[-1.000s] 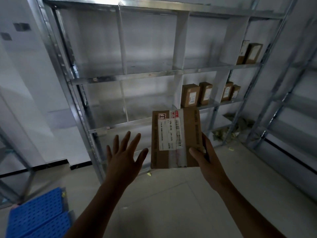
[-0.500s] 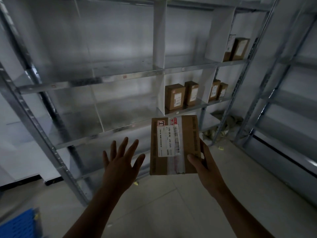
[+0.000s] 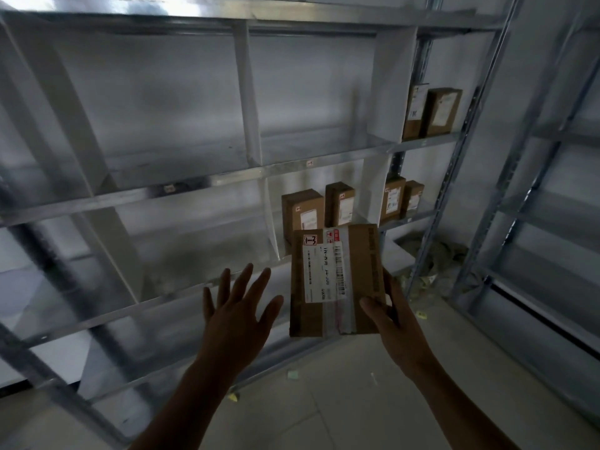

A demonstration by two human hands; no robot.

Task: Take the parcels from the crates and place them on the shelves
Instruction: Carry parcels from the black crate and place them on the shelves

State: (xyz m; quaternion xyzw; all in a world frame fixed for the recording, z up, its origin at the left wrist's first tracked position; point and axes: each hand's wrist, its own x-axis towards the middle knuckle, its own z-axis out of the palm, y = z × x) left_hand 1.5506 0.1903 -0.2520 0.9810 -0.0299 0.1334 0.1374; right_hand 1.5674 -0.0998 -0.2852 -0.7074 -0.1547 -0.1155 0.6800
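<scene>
The metal shelving [image 3: 259, 172] is being approached: it is now being seen closer and larger than a second ago, so placement is judged imminent. Six shelved parcels [image 3: 302, 212] are being counted, two on the upper shelf's right end, four below. One labelled parcel [image 3: 337, 280] is being held before the shelving by the right hand [image 3: 394, 323], fingers closed on its lower right corner. The left hand [image 3: 238, 315] is being kept empty, fingers spread wide.

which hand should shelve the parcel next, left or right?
Right. The right hand already grips the parcel by its lower right edge, close to the shelf that holds other boxes. The left hand is open, empty and apart from it.
</scene>
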